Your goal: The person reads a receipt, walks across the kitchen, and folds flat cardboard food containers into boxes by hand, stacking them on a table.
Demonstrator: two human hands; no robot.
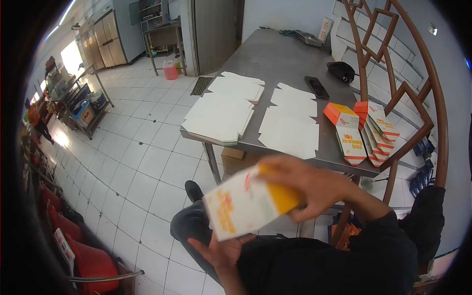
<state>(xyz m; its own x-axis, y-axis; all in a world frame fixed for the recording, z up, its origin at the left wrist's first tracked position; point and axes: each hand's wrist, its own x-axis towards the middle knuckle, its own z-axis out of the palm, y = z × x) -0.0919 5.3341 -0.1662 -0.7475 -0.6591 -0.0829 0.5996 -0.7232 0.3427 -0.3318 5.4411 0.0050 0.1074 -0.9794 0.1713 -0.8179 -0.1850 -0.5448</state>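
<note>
Box of white-and-yellow printed cardboard (pixel 250 204), likely light, stiff-walled but crushable, suits a gentle hold at its yellow end, where fingers of the right hand (pixel 309 186) pinch; those of the left hand (pixel 223 250) spread beneath. It hangs off the grey metal counter's (pixel 275 56) near edge, orange-yellow lettering blurred.

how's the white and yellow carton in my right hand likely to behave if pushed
The carton is probably light: your right hand grips its yellow end. Straight edges suggest stiffness, but the printed panel looks like card, so hard pushing might dent it.
</note>
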